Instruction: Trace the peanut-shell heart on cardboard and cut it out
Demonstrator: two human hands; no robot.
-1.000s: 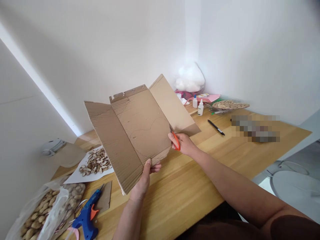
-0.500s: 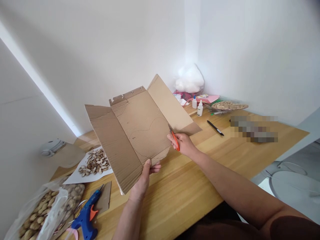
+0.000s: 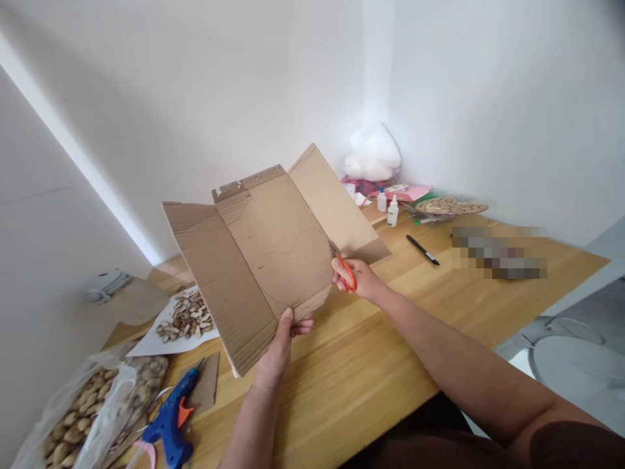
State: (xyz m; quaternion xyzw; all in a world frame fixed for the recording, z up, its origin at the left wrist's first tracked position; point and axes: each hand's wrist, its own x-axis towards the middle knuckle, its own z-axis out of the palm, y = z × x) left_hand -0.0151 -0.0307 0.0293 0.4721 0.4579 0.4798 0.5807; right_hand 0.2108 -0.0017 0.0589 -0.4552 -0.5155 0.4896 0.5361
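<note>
A folded-out piece of brown cardboard [image 3: 288, 234] is held up over the table, its two side flaps bent at creases. A curved, heart-like line is drawn on its middle panel. My left hand [image 3: 283, 335] grips the lower edge, thumb on top and fingers underneath. In my right hand [image 3: 359, 277] are orange-handled scissors [image 3: 347, 272], with fingers in and around the handles. Their blades meet the cardboard's right side near the crease, partly hidden by it. The cardboard's lower right edge looks cut along a curve.
A blue glue gun [image 3: 170, 423], a plastic bag of walnuts [image 3: 83, 417] and paper with shell-like pieces [image 3: 188, 318] lie left on the wooden table [image 3: 342, 384]. Rightward are small white bottles [image 3: 392, 212], a black pen [image 3: 422, 250] and a blurred-out object [image 3: 502, 254].
The scissors' handles have spread apart in my right hand. The cardboard has tilted slightly, while my left hand keeps its hold on the lower edge.
</note>
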